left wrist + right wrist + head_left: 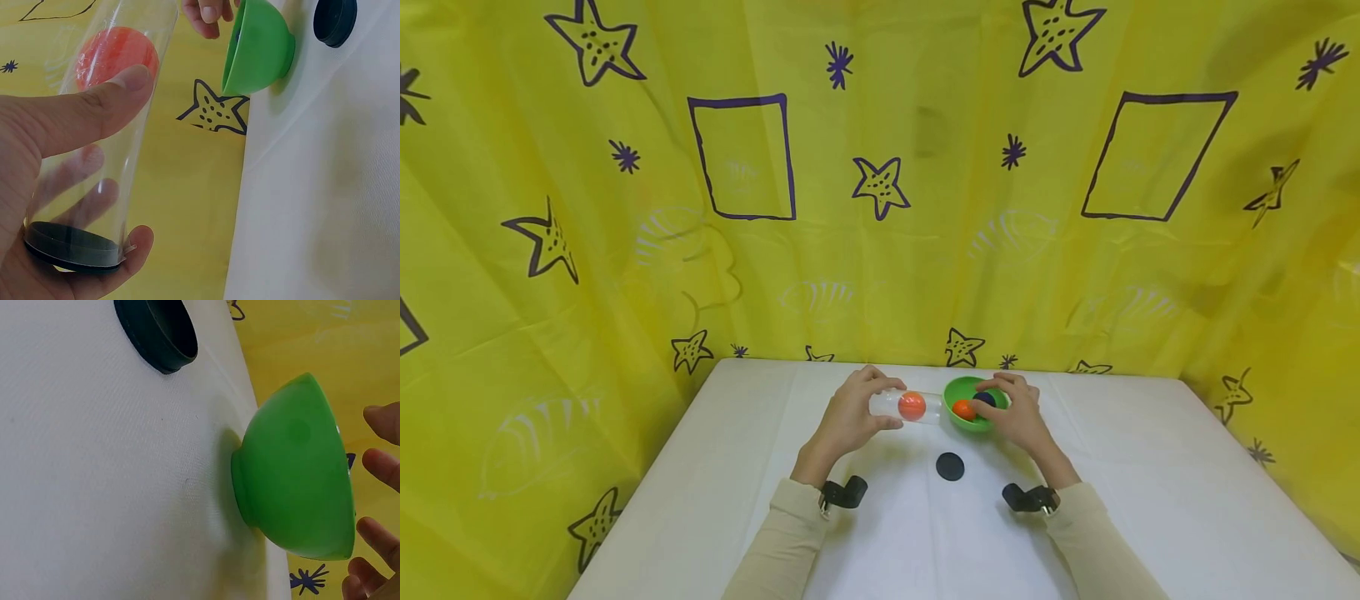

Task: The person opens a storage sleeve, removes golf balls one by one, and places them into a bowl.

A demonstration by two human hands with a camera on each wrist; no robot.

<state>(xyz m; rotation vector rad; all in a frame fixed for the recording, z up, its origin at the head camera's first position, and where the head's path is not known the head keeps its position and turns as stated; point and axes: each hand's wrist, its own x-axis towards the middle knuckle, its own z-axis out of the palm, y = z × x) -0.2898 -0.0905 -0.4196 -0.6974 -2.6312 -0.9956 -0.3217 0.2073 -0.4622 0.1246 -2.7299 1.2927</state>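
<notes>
My left hand (850, 408) grips a clear plastic tube (140, 134), tilted sideways over the table. Inside it sits an orange-red ball (912, 406), toward the end nearer the bowl. A black cap (75, 250) closes the tube's other end, by the palm. To the right stands a green bowl (957, 387) with an orange ball (962, 410) and a dark blue ball (984, 399) in it. Over the bowl's right side is my right hand (1019, 412), fingers spread above the rim and overlapping the balls in the head view; nothing shows between them in the right wrist view.
A loose black cap (950, 467) lies on the white table (880, 533), nearer to me than the bowl. Behind the table's far edge hangs a yellow curtain (925, 250) with stars and frames drawn on it.
</notes>
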